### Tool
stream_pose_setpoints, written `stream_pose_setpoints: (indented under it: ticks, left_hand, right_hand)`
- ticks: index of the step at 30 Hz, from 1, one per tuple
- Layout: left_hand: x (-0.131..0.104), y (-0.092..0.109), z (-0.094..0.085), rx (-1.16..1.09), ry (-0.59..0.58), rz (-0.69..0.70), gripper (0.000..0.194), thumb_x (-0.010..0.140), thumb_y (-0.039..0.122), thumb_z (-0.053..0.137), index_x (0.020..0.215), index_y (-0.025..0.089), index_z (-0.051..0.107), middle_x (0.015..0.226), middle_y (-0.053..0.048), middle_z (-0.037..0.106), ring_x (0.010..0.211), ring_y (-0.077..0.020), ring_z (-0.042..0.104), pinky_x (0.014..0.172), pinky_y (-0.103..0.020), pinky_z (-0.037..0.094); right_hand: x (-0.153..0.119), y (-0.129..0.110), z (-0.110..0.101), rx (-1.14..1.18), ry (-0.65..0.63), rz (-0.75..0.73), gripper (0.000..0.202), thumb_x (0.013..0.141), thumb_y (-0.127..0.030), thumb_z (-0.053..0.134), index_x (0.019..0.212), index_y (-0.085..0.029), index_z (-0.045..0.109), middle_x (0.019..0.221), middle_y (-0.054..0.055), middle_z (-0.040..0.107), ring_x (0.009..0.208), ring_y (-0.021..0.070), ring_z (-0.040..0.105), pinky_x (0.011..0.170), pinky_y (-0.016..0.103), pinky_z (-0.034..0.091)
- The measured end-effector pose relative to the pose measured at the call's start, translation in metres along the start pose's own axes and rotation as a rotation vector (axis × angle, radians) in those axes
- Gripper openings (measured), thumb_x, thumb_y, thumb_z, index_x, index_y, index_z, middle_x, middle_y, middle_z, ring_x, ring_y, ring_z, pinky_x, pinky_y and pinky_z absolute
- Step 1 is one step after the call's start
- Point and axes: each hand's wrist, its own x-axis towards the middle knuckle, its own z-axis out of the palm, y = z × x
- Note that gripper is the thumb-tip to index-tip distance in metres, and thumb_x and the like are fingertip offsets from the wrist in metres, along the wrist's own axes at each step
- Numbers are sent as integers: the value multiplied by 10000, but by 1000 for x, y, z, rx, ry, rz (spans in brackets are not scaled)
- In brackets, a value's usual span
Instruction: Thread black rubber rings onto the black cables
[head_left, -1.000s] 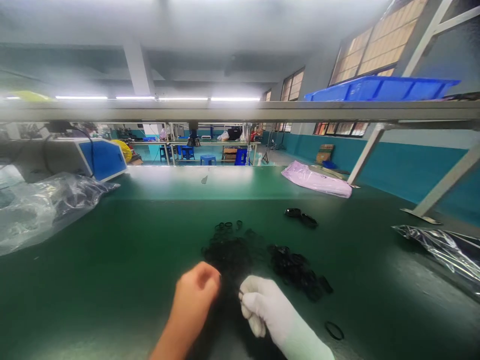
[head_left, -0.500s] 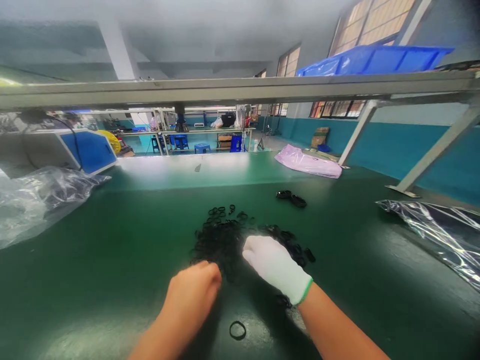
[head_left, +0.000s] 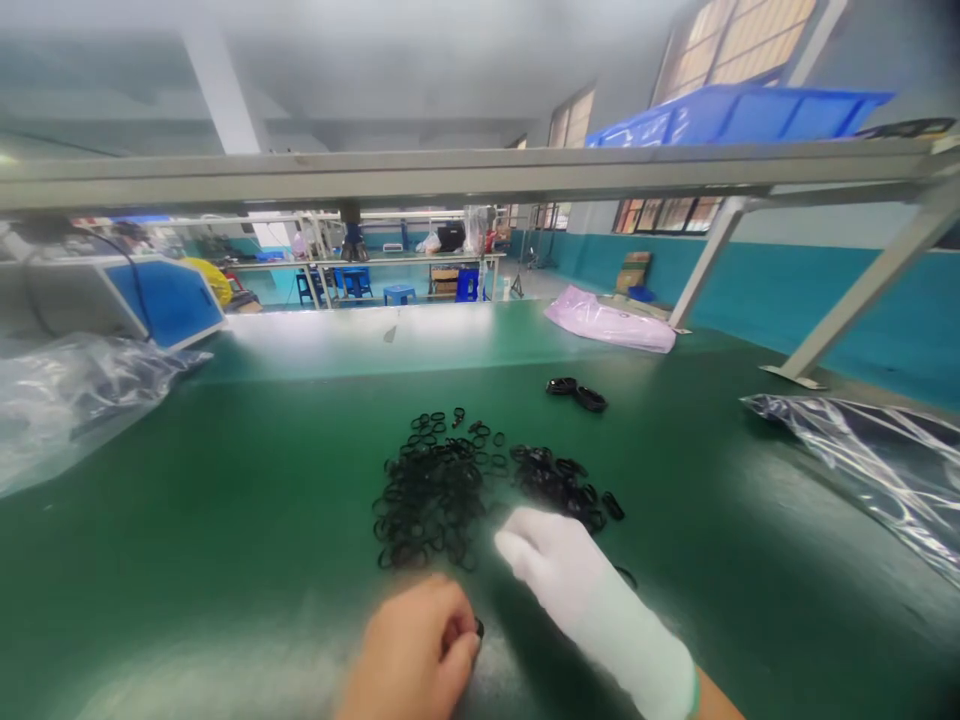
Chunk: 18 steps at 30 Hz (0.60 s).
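Many thin black rings (head_left: 431, 490) lie in a loose pile on the green table (head_left: 225, 520). A denser heap of black rings (head_left: 555, 482) lies just right of it. My bare left hand (head_left: 424, 640) is curled low in front of the pile, with a small black ring (head_left: 479, 628) showing at its fingertips. On my right hand (head_left: 577, 590) is a white glove with a green cuff; its fingers are closed near the front of the right heap, and whatever they may hold is hidden.
Two black bundles (head_left: 576, 393) lie beyond the heaps. Clear plastic (head_left: 82, 400) is at the left, a pink bag (head_left: 607, 322) at the back, and a shiny plastic bag (head_left: 862, 450) at the right. A shelf beam (head_left: 450, 178) crosses above.
My left hand has come nearer and slightly right, over the spot where a single ring lay. My right hand has also drawn back toward me, uncovering more rings between the heaps.
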Motion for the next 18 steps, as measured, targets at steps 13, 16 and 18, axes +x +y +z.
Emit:
stream_pose_setpoints:
  ticks: [13, 16, 18]
  left_hand:
    - [14, -31, -40, -621, 238, -96, 260, 750, 448, 528, 693, 194, 522, 623, 23, 551, 577, -141, 529, 576, -240, 413]
    - [31, -24, -58, -50, 186, -43, 169, 777, 318, 493, 671, 209, 565, 640, 11, 583, 625, -164, 544, 576, -243, 358]
    - [44, -15, -64, 261, 184, -39, 173, 782, 240, 467, 673, 230, 600, 702, -3, 630, 672, -181, 566, 573, -251, 321]
  right_hand:
    - [-33, -11, 34, 165, 39, 150, 147, 743, -203, 452, 597, -202, 465, 595, -1, 551, 571, 133, 510, 532, 239, 340]
    - [-24, -14, 35, -176, -19, 86, 168, 814, -241, 421, 727, -230, 564, 821, 53, 664, 731, 216, 598, 618, 299, 354]
    - [-15, -16, 34, -340, -134, 81, 183, 811, -203, 421, 819, -235, 601, 919, 88, 681, 785, 258, 619, 616, 321, 337]
